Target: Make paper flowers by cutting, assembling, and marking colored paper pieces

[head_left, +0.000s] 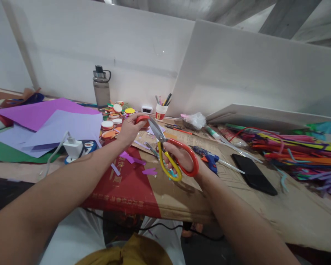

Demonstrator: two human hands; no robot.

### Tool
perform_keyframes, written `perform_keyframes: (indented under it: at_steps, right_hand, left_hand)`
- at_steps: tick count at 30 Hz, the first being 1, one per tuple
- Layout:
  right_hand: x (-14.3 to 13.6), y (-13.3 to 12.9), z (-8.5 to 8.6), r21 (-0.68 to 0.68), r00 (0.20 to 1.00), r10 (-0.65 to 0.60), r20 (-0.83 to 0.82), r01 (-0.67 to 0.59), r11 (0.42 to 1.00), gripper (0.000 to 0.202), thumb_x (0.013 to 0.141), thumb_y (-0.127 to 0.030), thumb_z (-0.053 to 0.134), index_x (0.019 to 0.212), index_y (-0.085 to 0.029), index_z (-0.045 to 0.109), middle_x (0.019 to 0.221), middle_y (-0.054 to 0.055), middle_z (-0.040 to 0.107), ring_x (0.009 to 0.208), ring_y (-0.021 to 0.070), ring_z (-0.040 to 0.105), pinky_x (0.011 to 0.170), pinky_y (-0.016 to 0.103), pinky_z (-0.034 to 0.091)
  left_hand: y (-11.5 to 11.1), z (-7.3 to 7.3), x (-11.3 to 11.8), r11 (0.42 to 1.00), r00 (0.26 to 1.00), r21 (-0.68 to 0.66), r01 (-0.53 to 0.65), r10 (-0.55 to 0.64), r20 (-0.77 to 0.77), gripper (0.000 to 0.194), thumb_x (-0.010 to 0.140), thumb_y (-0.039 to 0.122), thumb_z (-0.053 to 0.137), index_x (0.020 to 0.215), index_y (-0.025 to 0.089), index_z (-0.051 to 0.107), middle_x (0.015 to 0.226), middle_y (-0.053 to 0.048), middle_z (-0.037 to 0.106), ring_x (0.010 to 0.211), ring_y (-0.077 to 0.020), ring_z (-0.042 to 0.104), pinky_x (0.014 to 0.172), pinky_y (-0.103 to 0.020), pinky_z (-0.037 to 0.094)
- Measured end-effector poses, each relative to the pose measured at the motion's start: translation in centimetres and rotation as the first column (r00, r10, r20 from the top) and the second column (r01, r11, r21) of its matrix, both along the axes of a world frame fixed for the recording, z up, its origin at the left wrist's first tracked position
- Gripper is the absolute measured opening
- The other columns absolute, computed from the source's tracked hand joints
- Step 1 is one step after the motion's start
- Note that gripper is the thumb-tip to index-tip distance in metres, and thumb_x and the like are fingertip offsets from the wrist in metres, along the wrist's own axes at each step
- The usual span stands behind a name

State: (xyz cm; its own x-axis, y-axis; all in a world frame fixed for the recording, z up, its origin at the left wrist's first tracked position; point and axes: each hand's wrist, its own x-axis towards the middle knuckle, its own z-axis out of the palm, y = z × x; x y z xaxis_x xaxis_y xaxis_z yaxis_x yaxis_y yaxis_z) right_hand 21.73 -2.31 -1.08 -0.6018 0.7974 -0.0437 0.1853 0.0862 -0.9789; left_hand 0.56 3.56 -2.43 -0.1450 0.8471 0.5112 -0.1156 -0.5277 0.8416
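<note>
My right hand (179,156) grips a pair of scissors (160,136) with one red and one yellow handle loop. The metal blades point up and to the left. Pinched in my left hand (131,129) is a round, red-orange rimmed piece (142,118), like a shallow lid. The scissor tips are at its right edge; whether they touch it I cannot tell. Purple paper scraps (129,157) lie on the cardboard below my left hand. More round pieces, one with an orange top (108,135), sit just left of that hand.
Purple paper sheets (63,125) and a white plug (73,147) are at the left. A water bottle (101,88) and a paper cup of pens (161,111) stand at the back. On the right lie a glue gun (209,159), a black phone (253,175) and colourful craft stems (300,147).
</note>
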Motion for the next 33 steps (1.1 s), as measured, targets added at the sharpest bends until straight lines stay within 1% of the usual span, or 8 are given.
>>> perform_keyframes:
  at_steps: [4,8,13,19,22,25,29,33]
  right_hand:
    - [-0.1,-0.1,0.1,-0.009,1.000,-0.001,0.003,0.001,1.000,0.038,0.087,-0.057,0.048,0.075,-0.021,0.048,0.058,-0.003,0.054,0.041,0.0099,0.050,0.036,0.022,0.040]
    - [-0.3,-0.4,0.3,-0.014,1.000,-0.005,-0.012,0.005,1.000,0.037,0.085,-0.057,0.050,0.075,-0.021,0.048,0.056,-0.004,0.052,0.040,0.0095,0.048,0.036,0.022,0.039]
    - [-0.4,-0.5,0.4,-0.008,0.999,-0.036,0.006,0.036,0.999,0.037,0.085,-0.056,0.051,0.075,-0.021,0.049,0.056,-0.003,0.053,0.040,0.0099,0.049,0.036,0.022,0.040]
    - [-0.4,-0.2,0.1,-0.029,0.999,-0.041,-0.010,0.041,0.999,0.039,0.085,-0.057,0.051,0.072,-0.021,0.050,0.054,-0.003,0.050,0.041,0.0095,0.049,0.038,0.022,0.041]
    - [-0.5,-0.2,0.0,-0.005,0.998,-0.062,0.013,0.062,0.998,0.039,0.085,-0.057,0.051,0.073,-0.020,0.051,0.056,-0.003,0.052,0.042,0.0097,0.050,0.039,0.022,0.042]
    - [-0.5,-0.5,0.4,0.010,0.997,-0.071,0.025,0.070,0.997,0.037,0.084,-0.057,0.052,0.078,-0.020,0.054,0.057,-0.003,0.053,0.042,0.0098,0.050,0.037,0.021,0.041]
    - [-0.6,-1.2,1.3,0.018,0.997,-0.078,0.021,0.078,0.997,0.034,0.083,-0.055,0.055,0.089,-0.021,0.057,0.054,-0.004,0.050,0.040,0.0102,0.047,0.035,0.021,0.039]
    - [-0.6,-1.1,1.2,0.017,0.997,-0.075,0.012,0.074,0.997,0.034,0.084,-0.053,0.055,0.094,-0.021,0.057,0.055,-0.004,0.049,0.041,0.0100,0.047,0.036,0.022,0.040]
  left_hand:
    - [-0.2,0.1,0.0,1.000,0.999,0.018,-0.018,0.019,-0.039,0.020,0.073,0.025,0.067,0.092,0.018,0.070,0.093,-0.002,0.069,0.080,-0.0135,0.065,0.075,-0.031,0.059]
    - [-0.6,0.4,0.1,0.995,0.990,0.041,-0.092,0.096,-0.101,0.021,0.074,0.028,0.067,0.091,0.018,0.070,0.094,-0.002,0.069,0.081,-0.0140,0.066,0.073,-0.030,0.059]
    - [-0.7,0.4,0.3,0.986,0.980,0.052,-0.155,0.161,-0.120,0.022,0.074,0.029,0.067,0.092,0.017,0.070,0.093,-0.002,0.069,0.079,-0.0132,0.065,0.071,-0.028,0.059]
    - [-0.5,0.1,0.2,0.993,0.989,0.059,-0.107,0.112,-0.097,0.021,0.075,0.028,0.066,0.093,0.018,0.069,0.095,-0.002,0.067,0.082,-0.0129,0.064,0.073,-0.029,0.060]
    - [-0.5,0.0,0.2,0.994,0.991,0.057,-0.090,0.095,-0.090,0.021,0.076,0.029,0.065,0.093,0.018,0.069,0.096,-0.002,0.067,0.083,-0.0133,0.064,0.073,-0.030,0.060]
    - [-0.5,0.1,0.2,0.994,0.992,0.058,-0.087,0.092,-0.090,0.020,0.076,0.029,0.065,0.092,0.018,0.069,0.097,-0.003,0.067,0.083,-0.0138,0.064,0.072,-0.030,0.060]
    - [-0.5,0.1,0.2,0.992,0.989,0.058,-0.109,0.114,-0.095,0.020,0.075,0.030,0.066,0.091,0.018,0.069,0.095,-0.002,0.068,0.082,-0.0139,0.065,0.073,-0.030,0.060]
    - [-0.6,0.0,0.3,0.992,0.988,0.052,-0.115,0.119,-0.101,0.021,0.075,0.030,0.066,0.092,0.019,0.069,0.096,-0.002,0.069,0.083,-0.0145,0.066,0.072,-0.030,0.061]
